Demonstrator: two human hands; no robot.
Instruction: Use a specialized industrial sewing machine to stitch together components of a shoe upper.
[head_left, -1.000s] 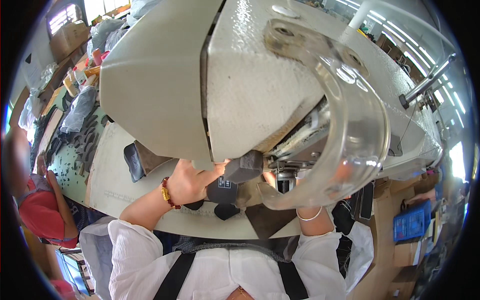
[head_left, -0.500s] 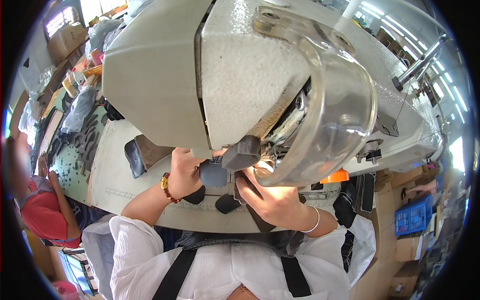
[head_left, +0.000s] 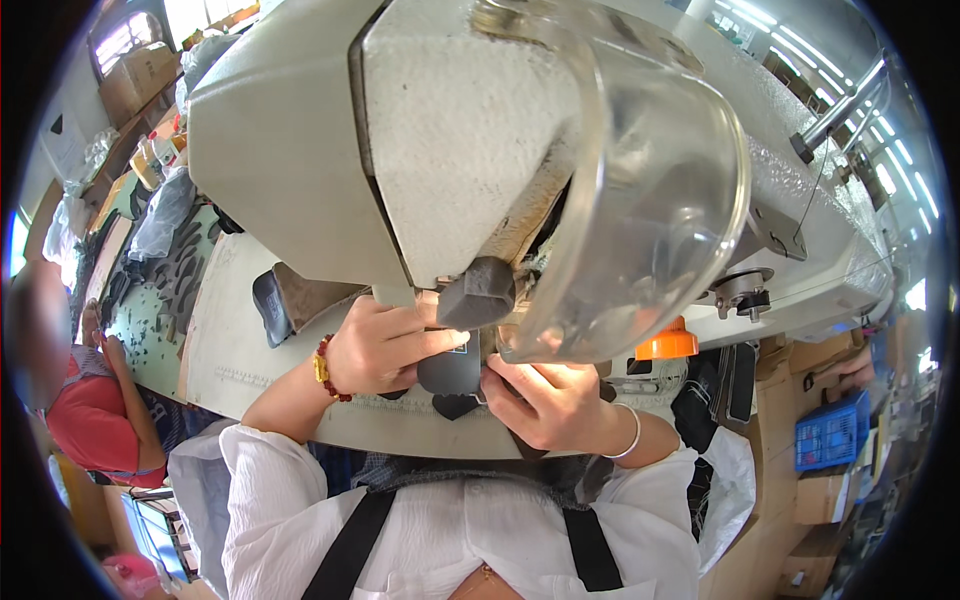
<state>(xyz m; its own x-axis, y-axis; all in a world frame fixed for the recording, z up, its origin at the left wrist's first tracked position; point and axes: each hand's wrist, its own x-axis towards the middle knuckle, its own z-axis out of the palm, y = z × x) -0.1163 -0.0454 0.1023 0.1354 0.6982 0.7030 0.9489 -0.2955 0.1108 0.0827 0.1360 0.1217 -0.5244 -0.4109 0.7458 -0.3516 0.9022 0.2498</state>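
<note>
A dark grey rounded piece of material [head_left: 450,374] lies beneath the head of a sewing machine [head_left: 470,130]. My left hand [head_left: 378,345] is closed at its left side, the index finger stretched across its upper part. From the right, my right hand [head_left: 552,402] pinches the piece's edge, thumb and fingers together. Just above the fingers juts a dark grey block [head_left: 478,292] on the machine. A curved clear guard [head_left: 665,200] hangs over the right fingertips. The needle area is hidden behind the block and guard.
On the pale table, a brown and dark piece [head_left: 290,305] lies left of my hands. An orange cap [head_left: 667,340] sits at the right, near black strips [head_left: 735,380]. A person in red [head_left: 105,420] sits at the far left. A blue basket [head_left: 832,432] stands right.
My left hand has shifted slightly right and its index finger now lies over the piece. The grey piece has moved right and a little nearer me. The right hand has turned slightly.
</note>
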